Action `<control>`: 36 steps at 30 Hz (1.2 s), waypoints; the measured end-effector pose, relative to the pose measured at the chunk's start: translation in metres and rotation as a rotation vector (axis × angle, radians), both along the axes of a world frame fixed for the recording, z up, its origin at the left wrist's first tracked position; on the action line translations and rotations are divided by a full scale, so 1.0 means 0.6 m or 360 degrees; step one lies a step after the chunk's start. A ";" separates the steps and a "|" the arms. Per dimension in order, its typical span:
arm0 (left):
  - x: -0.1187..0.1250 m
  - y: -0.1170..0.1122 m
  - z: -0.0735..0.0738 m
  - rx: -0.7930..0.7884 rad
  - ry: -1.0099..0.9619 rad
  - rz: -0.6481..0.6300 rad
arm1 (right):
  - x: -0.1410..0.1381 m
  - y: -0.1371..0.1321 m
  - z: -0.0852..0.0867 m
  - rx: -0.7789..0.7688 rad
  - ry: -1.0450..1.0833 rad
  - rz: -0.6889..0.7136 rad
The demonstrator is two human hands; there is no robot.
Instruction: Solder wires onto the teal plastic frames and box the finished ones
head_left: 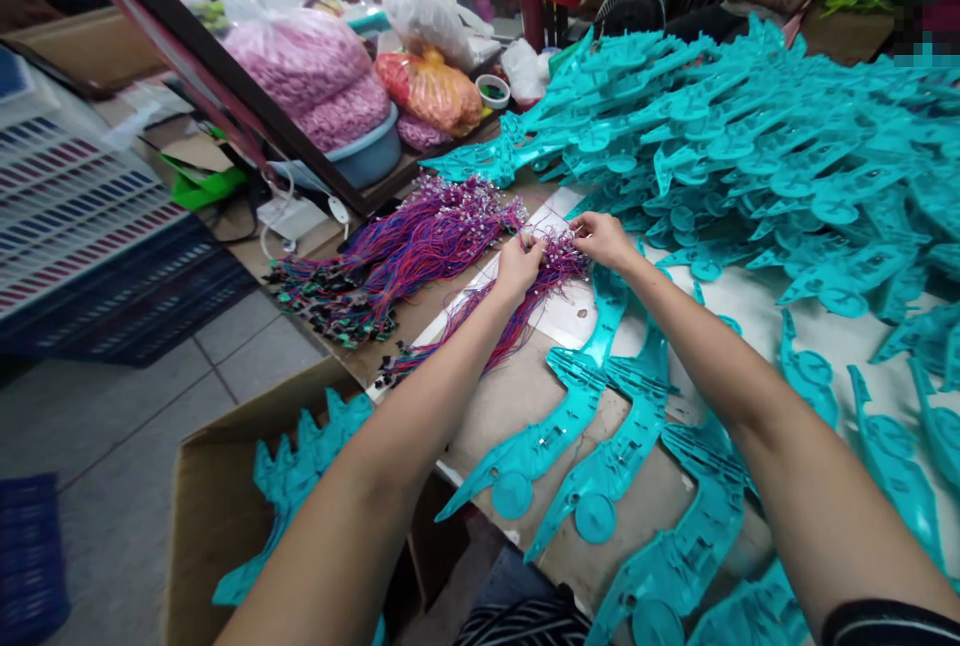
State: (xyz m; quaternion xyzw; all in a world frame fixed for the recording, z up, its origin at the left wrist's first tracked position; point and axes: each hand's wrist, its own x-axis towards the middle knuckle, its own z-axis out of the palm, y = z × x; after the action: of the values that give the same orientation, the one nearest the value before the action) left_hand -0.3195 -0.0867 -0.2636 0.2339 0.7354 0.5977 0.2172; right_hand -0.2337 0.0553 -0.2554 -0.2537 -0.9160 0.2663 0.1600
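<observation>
A bundle of thin purple, red and blue wires (564,254) with small pale tips lies on the white board, between my two hands. My left hand (520,264) is closed, with fingers pinched on wires at the bundle's tip end. On the other side, my right hand (602,238) pinches at the wire tips too; exactly how many strands it holds is too small to see. Just below the hands, several turquoise plastic parts (574,391), long and curved with a round disc, are laid out on the table. A larger wire heap (427,241) with dark connectors lies to the left.
A tall pile of turquoise parts (720,136) covers the back right. Pink pieces in a bag (300,76) stand in a blue basin (367,151). A cardboard box (196,486) holds more parts, lower left. Stacked crates (82,216) stand left. Other people sit behind the table.
</observation>
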 end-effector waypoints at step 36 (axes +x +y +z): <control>0.010 0.014 -0.001 -0.0074 0.0263 -0.0094 | 0.053 0.009 0.018 0.0644 -0.0228 0.0041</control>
State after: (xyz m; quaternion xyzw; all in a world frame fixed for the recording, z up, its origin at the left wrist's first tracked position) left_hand -0.3135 -0.0786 -0.2643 0.2988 0.7573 0.5525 0.1789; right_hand -0.2020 0.0607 -0.2443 -0.2230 -0.9630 0.0603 0.1387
